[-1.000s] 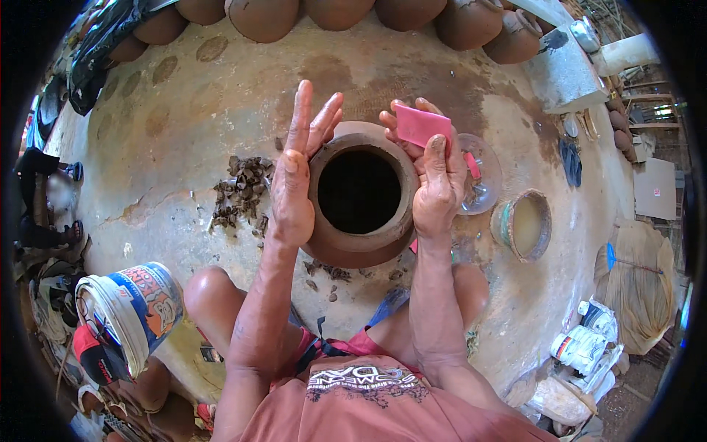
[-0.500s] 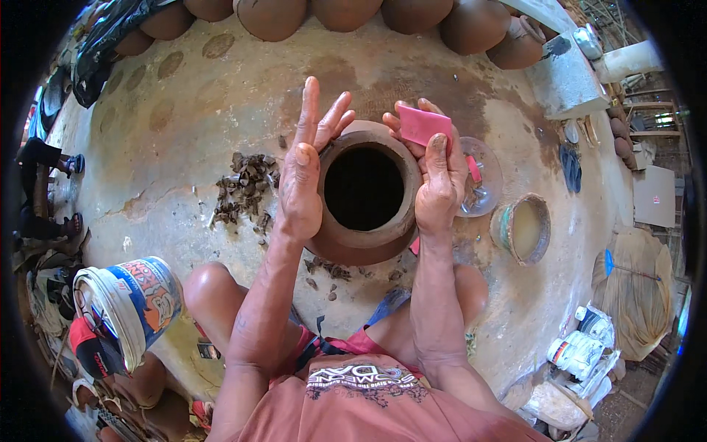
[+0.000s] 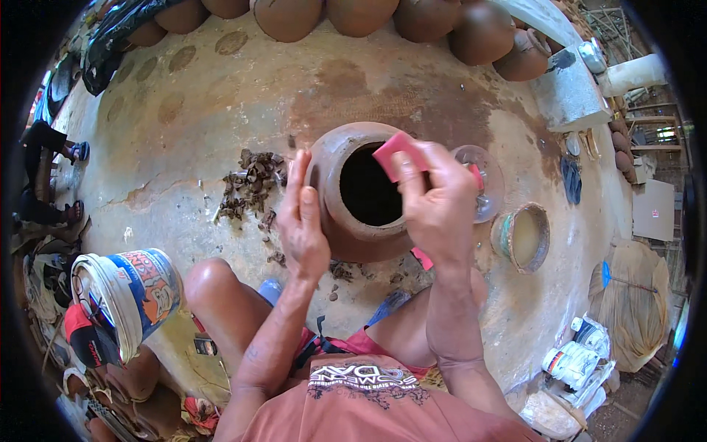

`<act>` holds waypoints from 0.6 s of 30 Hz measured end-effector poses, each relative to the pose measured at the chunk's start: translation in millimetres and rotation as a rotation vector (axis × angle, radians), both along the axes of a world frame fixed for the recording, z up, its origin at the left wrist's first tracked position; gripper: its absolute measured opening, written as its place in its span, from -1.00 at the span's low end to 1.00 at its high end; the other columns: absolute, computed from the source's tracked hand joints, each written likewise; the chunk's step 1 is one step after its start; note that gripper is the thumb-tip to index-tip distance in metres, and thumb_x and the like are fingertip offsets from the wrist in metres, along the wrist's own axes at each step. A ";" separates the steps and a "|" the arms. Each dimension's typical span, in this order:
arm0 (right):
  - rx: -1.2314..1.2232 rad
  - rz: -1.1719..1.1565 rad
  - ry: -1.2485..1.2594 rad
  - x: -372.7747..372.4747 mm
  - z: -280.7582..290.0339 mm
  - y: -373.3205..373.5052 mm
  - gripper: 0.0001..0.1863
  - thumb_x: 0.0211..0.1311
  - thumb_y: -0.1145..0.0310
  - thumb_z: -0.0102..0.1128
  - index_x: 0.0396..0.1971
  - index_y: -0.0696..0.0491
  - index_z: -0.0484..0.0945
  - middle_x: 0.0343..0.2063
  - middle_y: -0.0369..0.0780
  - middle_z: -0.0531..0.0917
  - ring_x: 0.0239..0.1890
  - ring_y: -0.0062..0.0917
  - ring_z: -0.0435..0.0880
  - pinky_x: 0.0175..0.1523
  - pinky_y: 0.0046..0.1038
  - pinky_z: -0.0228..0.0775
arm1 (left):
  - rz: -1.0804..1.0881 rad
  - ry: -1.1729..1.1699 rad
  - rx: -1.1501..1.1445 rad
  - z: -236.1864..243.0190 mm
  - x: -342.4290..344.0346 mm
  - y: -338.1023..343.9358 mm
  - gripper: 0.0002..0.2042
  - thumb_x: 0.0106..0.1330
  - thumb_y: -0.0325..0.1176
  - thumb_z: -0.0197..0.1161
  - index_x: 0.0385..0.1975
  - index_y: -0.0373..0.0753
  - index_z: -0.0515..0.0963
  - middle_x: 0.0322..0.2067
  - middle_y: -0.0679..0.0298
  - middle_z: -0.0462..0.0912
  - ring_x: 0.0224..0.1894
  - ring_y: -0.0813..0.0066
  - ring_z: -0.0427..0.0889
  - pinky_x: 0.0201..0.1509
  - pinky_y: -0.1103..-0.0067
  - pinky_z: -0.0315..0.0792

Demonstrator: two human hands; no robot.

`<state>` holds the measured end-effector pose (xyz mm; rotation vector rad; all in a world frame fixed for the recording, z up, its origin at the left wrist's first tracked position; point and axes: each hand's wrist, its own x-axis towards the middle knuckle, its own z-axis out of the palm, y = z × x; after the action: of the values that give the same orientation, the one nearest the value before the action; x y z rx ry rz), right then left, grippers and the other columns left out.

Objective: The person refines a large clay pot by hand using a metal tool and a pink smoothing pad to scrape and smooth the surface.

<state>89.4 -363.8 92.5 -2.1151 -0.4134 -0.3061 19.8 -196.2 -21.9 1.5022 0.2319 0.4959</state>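
Note:
A round brown clay pot (image 3: 331,173) stands on the floor before me, its dark mouth facing up and leaning a little to the right. My left hand (image 3: 303,232) lies against the pot's left side with its fingers stretched out, holding nothing. Between the thumb and fingers of my right hand (image 3: 442,199) is a flat pink piece (image 3: 398,156), thin and angular, perhaps rubber or plastic. It is held at the far right part of the rim, over the mouth's edge. Whether it touches the clay cannot be made out.
Dark clay scraps (image 3: 254,180) lie left of the pot. To its right are a clear bowl (image 3: 486,177) with a pink piece and a basin (image 3: 541,247) of cloudy liquid. Another pink piece (image 3: 422,258) is near the pot's base. A bucket (image 3: 158,291) stands left; clay pots (image 3: 287,16) line the back.
My right hand has moved left and inward, bringing the pink piece to the rim. My left hand has slid lower along the pot's side. The pot now leans more to the right.

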 end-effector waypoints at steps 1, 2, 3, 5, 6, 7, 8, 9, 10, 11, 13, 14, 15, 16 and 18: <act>-0.068 0.063 -0.049 1.2 -1.2 7.5 -0.81 0.41 0.44 0.36 -0.12 0.24 0.72 -0.33 -0.06 0.80 -0.32 -0.38 0.81 -0.19 -0.37 0.60 | 0.024 0.047 0.146 4.1 -7.6 -6.3 -0.41 0.72 -0.07 -0.09 0.55 -0.38 0.28 0.50 -0.03 0.40 0.60 0.09 0.22 0.67 0.30 0.02; -0.072 0.089 0.012 0.5 -4.0 13.4 -0.88 0.36 0.47 0.31 -0.22 0.21 0.71 -0.30 0.06 0.75 -0.21 0.00 0.75 -0.11 -0.13 0.59 | 0.033 0.058 0.199 4.0 -9.3 -11.5 -0.42 0.72 -0.08 -0.08 0.54 -0.36 0.29 0.50 -0.02 0.39 0.61 0.04 0.19 0.68 0.26 -0.02; -0.139 0.095 0.028 1.4 -8.1 14.8 -0.87 0.37 0.46 0.29 -0.22 0.20 0.69 -0.31 0.05 0.74 -0.21 0.00 0.75 -0.12 -0.10 0.59 | 0.042 0.070 0.251 3.7 -11.4 -16.8 -0.44 0.71 -0.10 -0.07 0.54 -0.33 0.31 0.51 -0.01 0.38 0.63 -0.01 0.16 0.69 0.23 -0.05; -0.238 0.095 0.044 3.3 -13.5 19.5 -0.87 0.37 0.44 0.26 -0.22 0.19 0.68 -0.32 0.05 0.74 -0.22 0.01 0.75 -0.12 -0.06 0.58 | 0.045 0.102 0.308 12.0 -14.2 -23.4 -0.46 0.71 -0.12 -0.06 0.54 -0.29 0.33 0.52 0.00 0.37 0.64 -0.07 0.10 0.69 0.17 -0.11; -0.270 0.085 0.045 4.0 -15.3 22.0 -0.87 0.37 0.44 0.25 -0.21 0.19 0.67 -0.33 0.04 0.74 -0.22 0.01 0.75 -0.12 -0.04 0.57 | 0.036 0.124 0.312 16.4 -14.4 -24.3 -0.46 0.71 -0.11 -0.06 0.54 -0.28 0.34 0.52 0.01 0.37 0.65 -0.07 0.08 0.69 0.15 -0.13; -0.306 0.071 0.048 4.3 -15.6 23.4 -0.87 0.37 0.43 0.25 -0.21 0.18 0.67 -0.33 0.04 0.73 -0.22 0.01 0.74 -0.12 -0.03 0.57 | 0.036 0.116 0.316 14.6 -13.0 -25.1 -0.47 0.71 -0.11 -0.06 0.53 -0.25 0.36 0.53 0.02 0.36 0.66 -0.09 0.05 0.69 0.10 -0.17; -0.307 0.070 0.054 4.5 -14.1 25.0 -0.86 0.37 0.44 0.25 -0.20 0.18 0.67 -0.33 0.04 0.74 -0.22 0.01 0.75 -0.12 -0.03 0.58 | 0.037 0.111 0.318 12.9 -11.5 -25.0 -0.47 0.71 -0.11 -0.06 0.53 -0.24 0.36 0.53 0.03 0.37 0.66 -0.08 0.06 0.69 0.10 -0.18; -0.308 0.069 0.060 4.7 -12.3 26.6 -0.86 0.37 0.44 0.25 -0.19 0.18 0.67 -0.33 0.03 0.74 -0.22 0.01 0.75 -0.12 -0.03 0.58 | 0.038 0.108 0.320 11.4 -10.0 -24.8 -0.48 0.71 -0.11 -0.06 0.53 -0.24 0.37 0.53 0.04 0.37 0.66 -0.07 0.06 0.69 0.10 -0.18; -0.306 0.067 0.069 3.8 -11.4 28.0 -0.86 0.36 0.44 0.25 -0.18 0.18 0.67 -0.32 0.03 0.74 -0.22 0.01 0.75 -0.12 -0.03 0.58 | 0.037 0.106 0.324 11.4 -10.4 -24.6 -0.48 0.71 -0.11 -0.06 0.52 -0.23 0.37 0.53 0.05 0.37 0.66 -0.06 0.06 0.69 0.10 -0.19; -0.305 0.079 0.060 3.3 -11.8 29.1 -0.85 0.36 0.43 0.26 -0.18 0.17 0.68 -0.31 0.02 0.75 -0.22 0.00 0.75 -0.12 -0.04 0.58 | 0.036 0.134 0.314 14.9 -11.3 -25.0 -0.49 0.71 -0.10 -0.05 0.52 -0.19 0.39 0.53 0.10 0.38 0.66 -0.03 0.06 0.69 0.08 -0.20; -0.302 0.104 0.041 3.2 -15.2 30.4 -0.85 0.35 0.41 0.28 -0.18 0.15 0.70 -0.30 0.00 0.76 -0.21 -0.02 0.76 -0.12 -0.06 0.59 | 0.029 0.129 0.308 13.9 -10.3 -22.7 -0.50 0.70 -0.11 -0.05 0.51 -0.17 0.40 0.53 0.13 0.38 0.66 -0.02 0.06 0.69 0.07 -0.20; -0.280 0.123 0.035 2.9 -18.0 30.7 -0.85 0.35 0.41 0.29 -0.18 0.13 0.71 -0.29 -0.01 0.76 -0.21 -0.03 0.76 -0.12 -0.06 0.59 | 0.025 0.127 0.304 13.1 -9.0 -21.5 -0.50 0.70 -0.11 -0.04 0.51 -0.16 0.41 0.53 0.14 0.39 0.67 -0.02 0.06 0.69 0.06 -0.20; -0.257 0.141 0.029 2.7 -21.0 31.0 -0.85 0.34 0.40 0.30 -0.19 0.12 0.72 -0.29 -0.02 0.76 -0.21 -0.03 0.76 -0.12 -0.07 0.59 | 0.023 0.129 0.305 13.0 -7.9 -20.3 -0.51 0.69 -0.12 -0.04 0.50 -0.16 0.42 0.52 0.14 0.40 0.66 -0.03 0.07 0.69 0.07 -0.19; -0.235 0.159 0.023 2.6 -22.7 30.4 -0.85 0.33 0.39 0.32 -0.19 0.10 0.73 -0.29 -0.04 0.77 -0.21 -0.04 0.76 -0.12 -0.07 0.59 | 0.020 0.130 0.305 13.3 -6.6 -19.7 -0.51 0.69 -0.12 -0.03 0.50 -0.16 0.43 0.52 0.14 0.41 0.66 -0.03 0.08 0.69 0.07 -0.19; -0.234 0.184 0.019 3.2 -22.4 28.8 -0.86 0.32 0.38 0.33 -0.19 0.07 0.74 -0.29 -0.06 0.77 -0.22 -0.06 0.76 -0.13 -0.08 0.59 | 0.015 0.122 0.301 11.8 -3.5 -18.7 -0.52 0.68 -0.14 -0.02 0.48 -0.17 0.45 0.50 0.13 0.43 0.65 -0.04 0.11 0.69 0.08 -0.16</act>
<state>92.5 -335.1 70.1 -2.2847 -0.6547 -0.1353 16.4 -214.8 -10.0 1.8284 0.2728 0.4660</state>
